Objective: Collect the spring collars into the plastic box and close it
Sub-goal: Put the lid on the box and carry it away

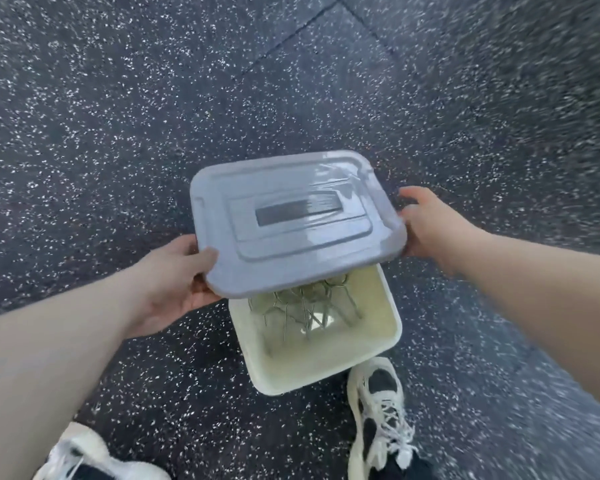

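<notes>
From the head camera, looking down, the person held a grey lid (297,221) in both hands above a cream plastic box (381,344) that stood on the dark speckled floor (118,116). The left hand (174,282) gripped the lid's near-left corner, thumb on top and fingers curled beneath. The right hand (430,225) clasped its right edge, the fingers partly hidden behind the rim. The lid sat tilted and covered only the far part of the box, leaving the near part open. Inside, a heap of metal spring collars (303,306) lay on the bottom, partly hidden by the lid. Near the box, toward the person, stood a black-and-white shoe (381,410); another shoe (94,459) showed at the lower left. The picture's edges were blurred.
</notes>
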`<state>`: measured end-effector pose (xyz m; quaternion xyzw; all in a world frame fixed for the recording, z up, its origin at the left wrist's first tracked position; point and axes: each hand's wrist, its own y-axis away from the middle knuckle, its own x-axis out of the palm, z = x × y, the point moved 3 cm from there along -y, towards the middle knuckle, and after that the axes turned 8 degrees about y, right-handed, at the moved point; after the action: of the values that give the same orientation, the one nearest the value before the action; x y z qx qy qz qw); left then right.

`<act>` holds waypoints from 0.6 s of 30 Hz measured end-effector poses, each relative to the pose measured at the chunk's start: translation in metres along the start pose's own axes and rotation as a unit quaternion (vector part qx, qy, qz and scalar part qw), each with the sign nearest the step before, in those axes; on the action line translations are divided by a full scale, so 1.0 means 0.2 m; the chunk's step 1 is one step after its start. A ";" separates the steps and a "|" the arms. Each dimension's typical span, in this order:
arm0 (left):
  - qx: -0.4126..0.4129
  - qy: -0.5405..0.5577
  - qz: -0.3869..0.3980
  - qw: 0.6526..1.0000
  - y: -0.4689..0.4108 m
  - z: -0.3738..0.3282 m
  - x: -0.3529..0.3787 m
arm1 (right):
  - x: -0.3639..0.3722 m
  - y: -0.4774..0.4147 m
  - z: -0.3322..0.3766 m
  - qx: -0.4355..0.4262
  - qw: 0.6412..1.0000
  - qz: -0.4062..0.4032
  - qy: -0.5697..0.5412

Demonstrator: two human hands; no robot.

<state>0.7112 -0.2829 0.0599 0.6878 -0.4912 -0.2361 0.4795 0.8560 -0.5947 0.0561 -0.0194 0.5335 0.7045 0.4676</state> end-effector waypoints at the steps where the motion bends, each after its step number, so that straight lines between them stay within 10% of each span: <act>1: -0.008 -0.031 0.016 0.999 -0.01 0.03 0.01 | -0.02 -0.04 -0.04 -0.002 1.000 0.001 0.007; 18: -0.105 -0.444 -0.044 0.889 -0.05 0.34 0.09 | 0.20 0.00 -0.26 0.038 0.922 0.030 0.385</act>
<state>0.6681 -0.3288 0.0251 0.4775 -0.5947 -0.5877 0.2702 0.8098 -0.6082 0.0121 -0.2555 0.6988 0.6359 0.2051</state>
